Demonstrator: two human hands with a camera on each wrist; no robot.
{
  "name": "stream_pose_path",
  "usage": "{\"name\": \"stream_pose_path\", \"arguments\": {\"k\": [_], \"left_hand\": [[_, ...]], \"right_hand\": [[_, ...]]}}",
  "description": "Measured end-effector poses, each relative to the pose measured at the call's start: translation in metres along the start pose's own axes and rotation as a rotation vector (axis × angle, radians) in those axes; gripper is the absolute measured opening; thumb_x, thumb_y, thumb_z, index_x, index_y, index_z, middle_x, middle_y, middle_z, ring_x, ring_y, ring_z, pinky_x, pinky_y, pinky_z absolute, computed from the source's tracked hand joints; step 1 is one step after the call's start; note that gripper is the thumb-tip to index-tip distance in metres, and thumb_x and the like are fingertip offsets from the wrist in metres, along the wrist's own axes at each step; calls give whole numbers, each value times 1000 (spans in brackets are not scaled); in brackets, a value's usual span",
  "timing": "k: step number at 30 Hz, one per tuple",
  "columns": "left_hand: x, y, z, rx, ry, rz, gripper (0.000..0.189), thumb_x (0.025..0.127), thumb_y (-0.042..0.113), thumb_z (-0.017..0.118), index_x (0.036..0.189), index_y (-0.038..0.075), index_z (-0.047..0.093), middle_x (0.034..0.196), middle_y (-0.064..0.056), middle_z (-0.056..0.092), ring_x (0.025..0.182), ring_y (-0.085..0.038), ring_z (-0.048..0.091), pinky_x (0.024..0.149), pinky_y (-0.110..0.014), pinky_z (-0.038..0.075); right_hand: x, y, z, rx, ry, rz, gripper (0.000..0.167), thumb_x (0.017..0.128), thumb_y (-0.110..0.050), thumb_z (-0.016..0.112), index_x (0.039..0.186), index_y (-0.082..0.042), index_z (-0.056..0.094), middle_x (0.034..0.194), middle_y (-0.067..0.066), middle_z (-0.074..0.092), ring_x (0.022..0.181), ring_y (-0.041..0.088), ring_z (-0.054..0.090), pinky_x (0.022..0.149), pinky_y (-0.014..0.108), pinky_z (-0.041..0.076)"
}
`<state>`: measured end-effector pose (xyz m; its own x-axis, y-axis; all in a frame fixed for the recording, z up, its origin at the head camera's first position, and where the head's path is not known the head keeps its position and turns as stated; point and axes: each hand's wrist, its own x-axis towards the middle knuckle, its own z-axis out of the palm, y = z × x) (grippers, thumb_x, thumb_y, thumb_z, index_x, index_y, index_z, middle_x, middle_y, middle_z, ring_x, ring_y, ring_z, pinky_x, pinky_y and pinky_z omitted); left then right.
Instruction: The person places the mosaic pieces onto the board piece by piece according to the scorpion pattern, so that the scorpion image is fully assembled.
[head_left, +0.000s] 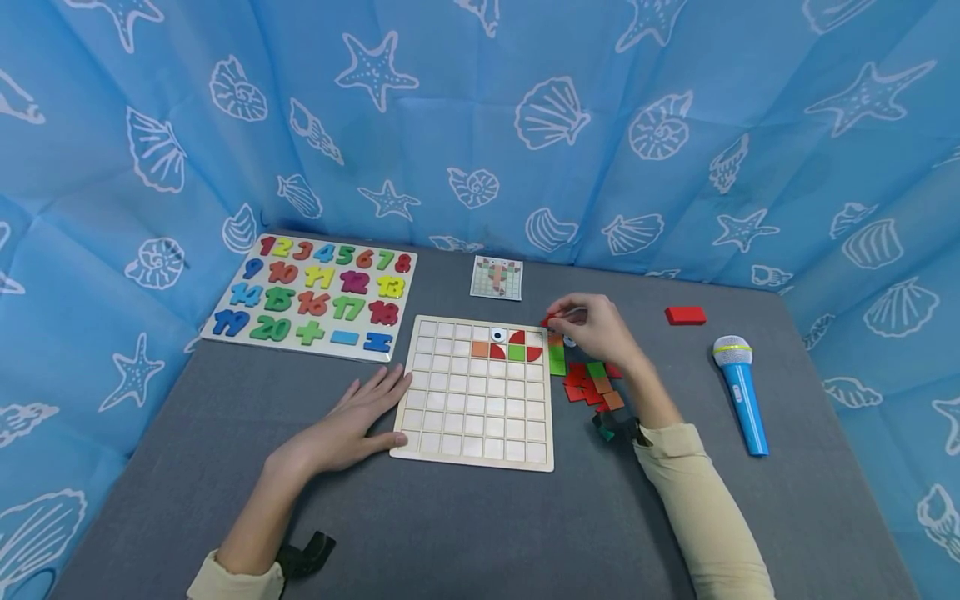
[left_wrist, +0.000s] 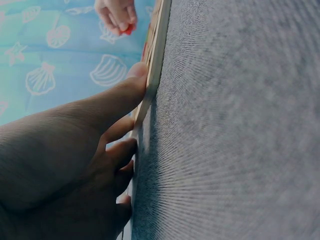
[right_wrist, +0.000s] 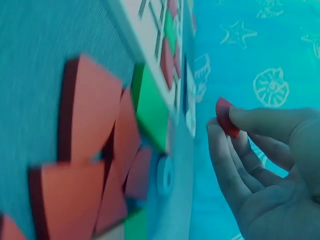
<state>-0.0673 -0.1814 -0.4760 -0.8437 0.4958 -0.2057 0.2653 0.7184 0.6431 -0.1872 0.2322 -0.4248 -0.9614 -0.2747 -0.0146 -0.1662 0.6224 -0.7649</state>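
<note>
A pale wooden grid board (head_left: 474, 425) lies mid-table. In its upper rows sit an eye piece (head_left: 498, 335), an orange square (head_left: 480, 349), a green square (head_left: 517, 352) and several rounded red pieces (head_left: 533, 354). My left hand (head_left: 345, 427) rests at the board's left edge, fingers extended and thumb on the lower left corner. My right hand (head_left: 596, 327) is past the board's upper right corner. Between thumb and fingertips it pinches a small red piece (right_wrist: 226, 117) with a curved side, raised above the loose pieces.
Loose red, green and orange pieces (head_left: 576, 392) lie heaped right of the board. Behind it is a small pattern card (head_left: 497, 277). A number puzzle (head_left: 330, 349) stands at the left rear; a red block (head_left: 686, 316) and toy microphone (head_left: 742, 396) are at right. A patterned blue curtain (head_left: 465, 100) hangs behind.
</note>
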Motion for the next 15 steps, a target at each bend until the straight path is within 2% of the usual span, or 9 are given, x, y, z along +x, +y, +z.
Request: {"name": "stream_pose_path", "arguments": {"k": [3,5,10,13,15], "left_hand": [[0,0,0,-2,-4,-5,92,102,47,74,174,18,25,184,-8,17,173,-37,10,137,-70,3],[0,-2,0,0,3,12,93,101,49,74,174,18,26,184,-11,19,172,-40,11,135,-73,5],[-1,0,-1,-4,11,33,92,101,52,72,174,19,27,183,-12,20,171,-42,13,134,-74,6],[-3,4,-4,-11,10,43,91,101,51,72,174,18,28,183,-14,21,171,-44,14,133,-76,7],[-4,6,-6,-19,15,56,91,101,51,73,173,17,29,182,-17,23,170,-47,15,131,-78,8]], "right_hand": [[-2,-7,5,38,-30,-25,21,105,-7,69,122,2,76,115,23,79,106,39,79,81,23,61],[-2,-11,10,64,-44,-43,22,104,-6,68,122,3,76,116,23,79,107,39,79,84,23,62],[-2,-26,25,130,-75,-67,18,102,-5,70,116,2,78,114,23,79,105,38,80,86,36,66],[-1,-33,33,177,-113,-79,17,102,-3,68,115,4,77,114,24,77,98,38,81,77,35,64],[0,-37,38,205,-146,-90,18,102,-2,67,116,5,75,114,25,76,88,32,80,69,30,59]]}}
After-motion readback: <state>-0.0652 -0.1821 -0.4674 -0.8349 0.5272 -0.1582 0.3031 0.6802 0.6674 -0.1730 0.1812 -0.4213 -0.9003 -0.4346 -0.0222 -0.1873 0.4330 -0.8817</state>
